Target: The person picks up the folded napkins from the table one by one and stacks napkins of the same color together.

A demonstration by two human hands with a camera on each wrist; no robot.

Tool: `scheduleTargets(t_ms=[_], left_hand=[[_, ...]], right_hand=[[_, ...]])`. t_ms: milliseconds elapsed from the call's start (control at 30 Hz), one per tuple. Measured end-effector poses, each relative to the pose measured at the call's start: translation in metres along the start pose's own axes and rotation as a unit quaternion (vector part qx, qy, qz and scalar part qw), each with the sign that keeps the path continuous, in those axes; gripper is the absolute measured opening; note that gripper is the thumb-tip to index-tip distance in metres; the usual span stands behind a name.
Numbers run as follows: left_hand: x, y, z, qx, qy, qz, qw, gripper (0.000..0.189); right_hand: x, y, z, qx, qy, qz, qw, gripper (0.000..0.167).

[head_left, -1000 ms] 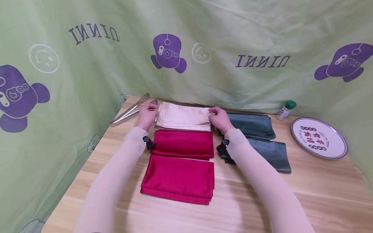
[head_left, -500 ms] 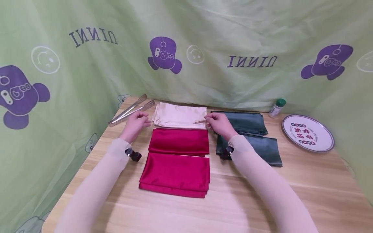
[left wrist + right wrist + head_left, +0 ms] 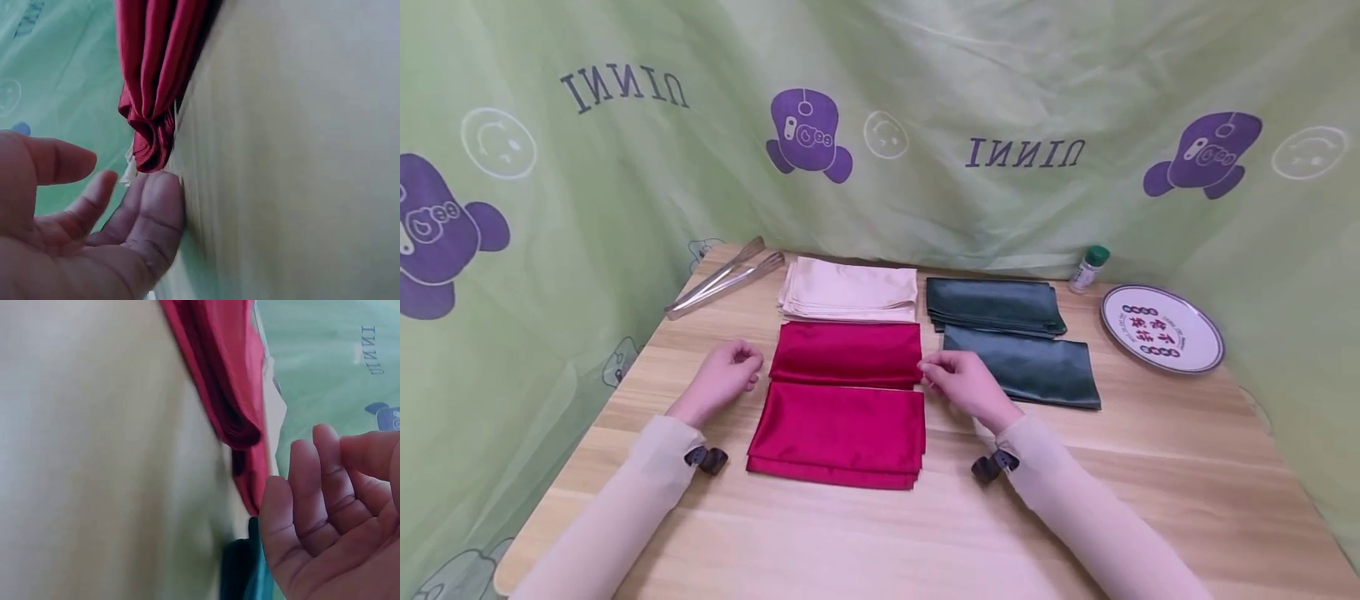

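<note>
Two folded red satin cloth stacks lie one behind the other at the centre of the head view: a rear red cloth (image 3: pixel 846 352) and a front red cloth (image 3: pixel 838 429). My left hand (image 3: pixel 724 379) hovers left of the rear one, fingers loosely curved, holding nothing. In the left wrist view its fingertips are near the folded end of a red cloth (image 3: pixel 165 69). On the opposite side, my right hand (image 3: pixel 966 385) has its fingertips by the rear cloth's right edge, with nothing in its grasp. The right wrist view shows the red folds (image 3: pixel 219 381) beyond those fingers.
Behind the red stacks lies a pale pink cloth stack (image 3: pixel 850 292). Two dark green cloth stacks, rear (image 3: pixel 992 304) and front (image 3: pixel 1045 367), are to the right. Metal tongs (image 3: pixel 722 279) rest back left. A green-capped bottle (image 3: pixel 1088 268) and a printed oval plate (image 3: pixel 1198 342) stand right.
Both hands have left the sides of the pale pink stack and come nearer, down beside the red cloths. The left hand let go first and moved outward. The head view has shifted slightly.
</note>
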State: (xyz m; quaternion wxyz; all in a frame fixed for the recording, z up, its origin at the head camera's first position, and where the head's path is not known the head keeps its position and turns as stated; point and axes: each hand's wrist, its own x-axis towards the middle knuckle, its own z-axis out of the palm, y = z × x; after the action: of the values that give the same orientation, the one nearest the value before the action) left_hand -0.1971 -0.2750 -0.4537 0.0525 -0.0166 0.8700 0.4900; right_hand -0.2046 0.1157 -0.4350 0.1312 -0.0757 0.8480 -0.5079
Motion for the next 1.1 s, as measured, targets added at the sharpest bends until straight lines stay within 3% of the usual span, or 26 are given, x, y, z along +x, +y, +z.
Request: scheduleTargets(t_ms=[167,333,467,600,767,933,1100], left_hand=[[-0.028,-0.001,0.003,0.103,0.008,0.016,0.9945,0.024],[-0.056,0.003,0.018,0.145,0.015,0.036,0.9886,0.029],[-0.075,0.012,0.028,0.195,0.018,0.059,0.9789,0.038],[-0.085,0.02,0.037,0.233,0.009,0.077,0.9692,0.05],[-0.089,0.022,0.046,0.219,-0.004,0.078,0.9726,0.053],[-0.087,0.019,0.05,0.159,0.008,0.096,0.9826,0.046],[-0.085,0.018,0.049,0.084,0.032,0.087,0.9921,0.04]], right_hand=[[-0.021,0.012,0.009,-0.008,-0.014,0.013,0.9998,0.023],[-0.047,0.02,0.018,-0.082,-0.019,-0.024,0.9962,0.021],[-0.063,0.016,0.025,-0.205,0.008,-0.077,0.9757,0.041],[-0.07,0.009,0.035,-0.279,0.001,-0.117,0.953,0.057],[-0.072,0.002,0.048,-0.317,-0.034,-0.127,0.9392,0.063],[-0.072,0.0,0.053,-0.274,-0.029,-0.124,0.9534,0.061],[-0.07,-0.001,0.057,-0.162,-0.026,-0.092,0.9821,0.059]])
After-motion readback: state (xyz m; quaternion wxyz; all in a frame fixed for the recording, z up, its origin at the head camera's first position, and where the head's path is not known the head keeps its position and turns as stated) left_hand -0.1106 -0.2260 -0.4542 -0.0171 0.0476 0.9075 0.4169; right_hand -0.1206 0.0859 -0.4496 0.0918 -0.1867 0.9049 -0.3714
